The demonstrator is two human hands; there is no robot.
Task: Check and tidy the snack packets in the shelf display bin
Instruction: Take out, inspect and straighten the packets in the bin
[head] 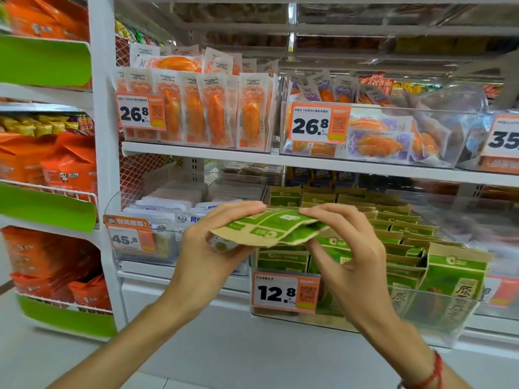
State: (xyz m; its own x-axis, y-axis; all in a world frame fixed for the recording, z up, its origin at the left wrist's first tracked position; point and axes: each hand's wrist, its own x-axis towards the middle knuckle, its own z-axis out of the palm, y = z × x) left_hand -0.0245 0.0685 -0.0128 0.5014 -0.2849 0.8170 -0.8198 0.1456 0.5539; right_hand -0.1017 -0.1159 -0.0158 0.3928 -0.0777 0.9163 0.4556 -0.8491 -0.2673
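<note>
Both hands are gripping one flat green-and-kraft paper packet (268,227), bowing it level above the clear plastic bin (365,318). The left hand (207,248) is pinching its left edge, thumb underneath; the right hand (345,248) is pinching the right edge. Matching packets (398,234) are standing in crowded rows inside the bin, behind an orange-rimmed price tag (285,292).

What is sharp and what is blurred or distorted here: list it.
Head view: hands and green packet fairly sharp; 12.8 tag readable; upper right shelves smeared by blur; clear bin shows glare; wide-angle lens bends the left shelves.
</note>
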